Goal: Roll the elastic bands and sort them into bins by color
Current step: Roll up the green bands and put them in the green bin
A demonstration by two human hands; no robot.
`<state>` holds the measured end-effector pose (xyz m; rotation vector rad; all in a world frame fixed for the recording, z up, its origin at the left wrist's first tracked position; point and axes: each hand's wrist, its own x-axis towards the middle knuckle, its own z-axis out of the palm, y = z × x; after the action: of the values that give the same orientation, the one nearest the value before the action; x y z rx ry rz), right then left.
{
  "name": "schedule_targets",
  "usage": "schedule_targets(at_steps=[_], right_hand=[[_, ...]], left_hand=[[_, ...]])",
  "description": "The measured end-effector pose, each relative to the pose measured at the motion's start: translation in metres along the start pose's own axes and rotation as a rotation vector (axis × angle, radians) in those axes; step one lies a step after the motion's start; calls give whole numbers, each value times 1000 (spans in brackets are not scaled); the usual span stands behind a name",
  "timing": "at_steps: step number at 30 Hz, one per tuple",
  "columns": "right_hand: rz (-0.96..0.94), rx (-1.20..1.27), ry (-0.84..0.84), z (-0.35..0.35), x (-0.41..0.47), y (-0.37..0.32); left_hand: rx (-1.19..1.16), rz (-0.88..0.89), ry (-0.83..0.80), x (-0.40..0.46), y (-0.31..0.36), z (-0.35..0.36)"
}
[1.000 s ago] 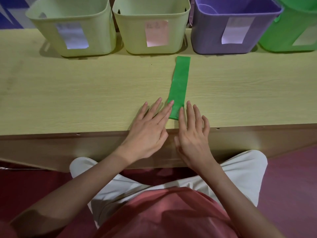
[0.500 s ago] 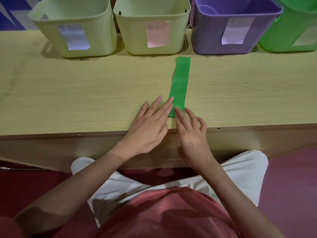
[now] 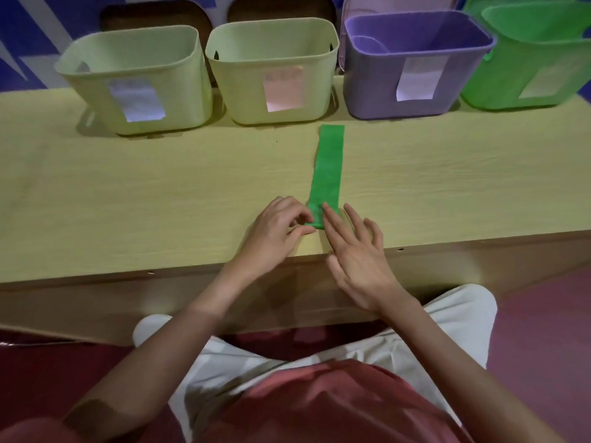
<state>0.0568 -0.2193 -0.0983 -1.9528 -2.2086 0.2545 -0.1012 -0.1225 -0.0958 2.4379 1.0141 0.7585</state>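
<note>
Green band lies flat on the worktop, lengthwise away from the person. Its far end stops just short of the bins, in front of the gap between the second pale bin and the purple bin. Its near end sits close to the worktop's front edge, between the two hands.

Left hand: fingers curled, thumb and fingertips pinching the near left corner of the band, where the end appears slightly lifted or folded over. Whether a first turn of the roll is formed cannot be told.

Right hand: fingers straight and spread, index fingertip pressing on the near right part of the band, remaining fingers lying on or just above the worktop to the right. Nothing is gripped in this hand.

The hands are close together, side by side at the band's near end, not touching each other.

Four bins stand in a row along the worktop's back edge, left to right: first pale bin, second pale bin, purple bin, green bin. Each carries a paper label on its front; label wording is unreadable. Contents of the pale bins are not visible; a curved shape shows inside the purple bin, unidentified.
</note>
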Motion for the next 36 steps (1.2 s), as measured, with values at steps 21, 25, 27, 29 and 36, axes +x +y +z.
schedule_targets(at_steps=[21,25,27,29,36], right_hand=[[-36,651,576,-3,10,6],[-6,650,589,-8,9,8],[-7,643,588,-11,8,10],[-18,669,579,-14,7,11],[-27,879,584,-29,8,-4]], left_hand=[[-295,-286,-147,4,32,-38],[-339,-259,-84,0,43,-38],[-321,-220,-33,-3,49,-38],[-284,-176,35,-6,52,-36],[-398,-245,198,-7,61,-35]])
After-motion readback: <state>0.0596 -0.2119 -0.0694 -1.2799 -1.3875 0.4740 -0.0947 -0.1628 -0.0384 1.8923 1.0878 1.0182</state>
